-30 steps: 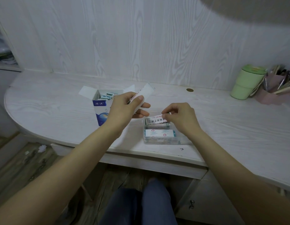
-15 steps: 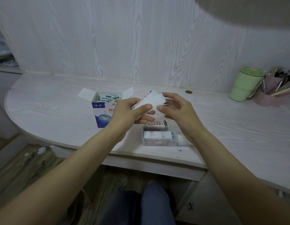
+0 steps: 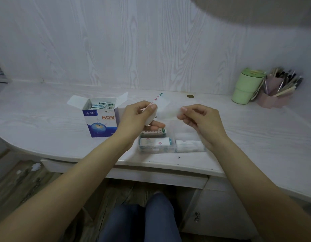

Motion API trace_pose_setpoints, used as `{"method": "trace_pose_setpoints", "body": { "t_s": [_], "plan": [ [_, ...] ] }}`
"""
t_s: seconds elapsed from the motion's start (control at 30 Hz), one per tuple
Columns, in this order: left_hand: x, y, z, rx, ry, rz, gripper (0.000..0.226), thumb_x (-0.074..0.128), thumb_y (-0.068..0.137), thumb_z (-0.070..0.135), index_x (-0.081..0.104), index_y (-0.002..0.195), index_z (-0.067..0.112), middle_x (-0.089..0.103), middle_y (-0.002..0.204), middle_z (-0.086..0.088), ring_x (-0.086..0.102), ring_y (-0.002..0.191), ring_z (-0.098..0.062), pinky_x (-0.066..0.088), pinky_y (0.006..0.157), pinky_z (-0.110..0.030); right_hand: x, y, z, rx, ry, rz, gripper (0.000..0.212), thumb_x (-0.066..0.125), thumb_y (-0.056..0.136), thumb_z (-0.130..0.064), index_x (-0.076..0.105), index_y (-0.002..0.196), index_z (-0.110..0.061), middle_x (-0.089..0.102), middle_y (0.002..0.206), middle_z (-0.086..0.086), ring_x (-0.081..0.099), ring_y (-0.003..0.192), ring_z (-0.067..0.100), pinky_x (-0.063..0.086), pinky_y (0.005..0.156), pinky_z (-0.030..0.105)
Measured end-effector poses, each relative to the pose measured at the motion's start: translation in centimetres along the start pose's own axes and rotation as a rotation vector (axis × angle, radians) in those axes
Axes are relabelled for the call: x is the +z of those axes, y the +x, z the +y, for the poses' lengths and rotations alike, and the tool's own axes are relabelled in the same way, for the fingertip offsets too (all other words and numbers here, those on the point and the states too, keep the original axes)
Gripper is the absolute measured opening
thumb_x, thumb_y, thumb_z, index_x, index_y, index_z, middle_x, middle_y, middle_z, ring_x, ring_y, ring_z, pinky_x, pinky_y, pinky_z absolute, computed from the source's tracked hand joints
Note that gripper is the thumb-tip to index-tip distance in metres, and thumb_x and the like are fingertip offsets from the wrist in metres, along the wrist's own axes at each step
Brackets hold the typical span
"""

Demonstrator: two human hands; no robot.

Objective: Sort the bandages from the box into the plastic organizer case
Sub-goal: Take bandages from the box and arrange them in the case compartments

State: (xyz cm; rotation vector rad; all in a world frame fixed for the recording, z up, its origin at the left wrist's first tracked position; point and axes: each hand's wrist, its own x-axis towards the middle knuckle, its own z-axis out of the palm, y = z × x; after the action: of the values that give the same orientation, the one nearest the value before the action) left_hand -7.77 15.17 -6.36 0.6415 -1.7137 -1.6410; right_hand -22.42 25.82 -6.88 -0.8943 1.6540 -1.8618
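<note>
While both hands are hovering above the organizer case [image 3: 172,145], the left hand [image 3: 135,117] is gripping a small stack of wrapped bandages [image 3: 155,105], thumb on top and fingers curled underneath, clamped on the stack. Top edge of the stack is showing red and green print and is tilting up toward the wall.

Right hand [image 3: 203,119] is pinching one white bandage [image 3: 170,112] between thumb and forefinger, fingers together on its right end. That strip is blurred; its left end is sitting just beside the stack, and I cannot tell whether they are touching.

Organizer case is sitting on the worktop [image 3: 46,130] near the front edge, directly below the hands, lid open. Left compartments are holding printed bandage packs lying flat, one behind the other. The near right compartment is holding white wrapped pieces; the far right one is partly hidden by the right wrist.

Bandage box [image 3: 101,122] is standing upright just left of the left hand, blue and white, flaps folded open, more bandages showing inside on end.

Far right of the worktop: green tumbler [image 3: 247,86] against the wall, touching or just beside a pink pen holder [image 3: 273,96] packed with pens and brushes. Person's knees in blue trousers are showing below the worktop edge.
</note>
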Motion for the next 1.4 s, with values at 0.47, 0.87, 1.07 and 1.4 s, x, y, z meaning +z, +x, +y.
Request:
{"method": "trace_pose_setpoints", "body": {
  "t_s": [0.47,0.87,1.07,1.4],
  "plan": [
    [3.7,0.3,-0.4,-0.006,0.018,-0.010,0.015,0.047,0.099,0.020,0.060,0.092,0.019,0.073,0.072,0.001,0.068,0.057,-0.017,0.056,0.058,-0.023,-6.1,0.1,1.4,-0.050,-0.815,-0.137,0.013,0.073,0.077,-0.009,0.071,0.071,-0.020,0.067,0.067,-0.009,0.058,0.066,0.002,0.040,0.059,0.007],
    [4.4,0.2,-0.4,0.001,0.032,-0.010,0.015,0.048,0.099,0.021,0.059,0.090,0.024,0.072,0.073,0.001,0.068,0.056,-0.016,0.055,0.054,-0.020,-3.6,0.5,1.5,-0.150,-1.270,-0.350,0.009,0.069,0.081,-0.015,0.073,0.079,-0.022,0.062,0.072,-0.011,0.060,0.081,0.011,0.042,0.063,0.024],
    [4.2,0.4,-0.6,0.010,0.033,-0.021,0.014,0.048,0.099,0.020,0.059,0.091,0.022,0.072,0.071,0.002,0.068,0.056,-0.016,0.056,0.055,-0.021,-3.7,0.7,1.4,-0.190,-1.311,-0.378,0.006,0.069,0.081,-0.019,0.071,0.076,-0.023,0.056,0.068,-0.014,0.058,0.081,0.012,0.037,0.058,0.023],
    [4.1,0.5,-0.7,0.003,0.039,-0.023,0.014,0.048,0.099,0.021,0.058,0.091,0.025,0.072,0.071,0.004,0.068,0.056,-0.015,0.056,0.055,-0.020,-3.4,0.9,1.2,-0.209,-1.390,-0.433,0.008,0.067,0.080,-0.015,0.072,0.079,-0.021,0.068,0.081,-0.007,0.060,0.079,0.014,0.045,0.064,0.028]
  ]
}}
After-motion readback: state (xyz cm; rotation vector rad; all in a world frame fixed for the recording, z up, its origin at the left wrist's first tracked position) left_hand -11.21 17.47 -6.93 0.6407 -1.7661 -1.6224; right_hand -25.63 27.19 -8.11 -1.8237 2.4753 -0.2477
